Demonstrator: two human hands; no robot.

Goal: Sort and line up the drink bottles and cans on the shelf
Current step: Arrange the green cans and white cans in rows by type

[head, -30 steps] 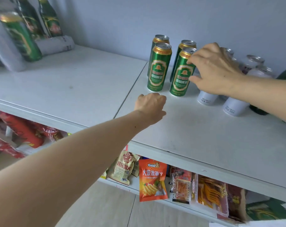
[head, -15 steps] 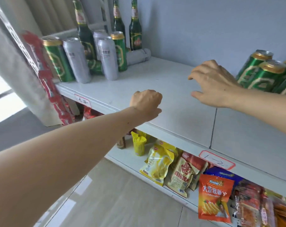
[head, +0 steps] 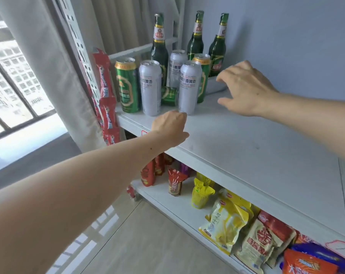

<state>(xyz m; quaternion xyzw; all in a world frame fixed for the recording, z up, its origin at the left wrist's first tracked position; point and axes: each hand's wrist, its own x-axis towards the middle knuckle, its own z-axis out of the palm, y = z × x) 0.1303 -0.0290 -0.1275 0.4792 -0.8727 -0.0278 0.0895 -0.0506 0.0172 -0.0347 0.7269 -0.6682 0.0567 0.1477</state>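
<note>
Left hand: fingers curled, holding nothing, at the shelf front edge. Right hand: fingers spread, empty, near the silver can.

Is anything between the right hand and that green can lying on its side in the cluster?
Yes. The tipped green can lies behind two upright silver cans: the nearer silver can stands directly between it and the right hand, and the other silver can flanks it on the left.
</note>
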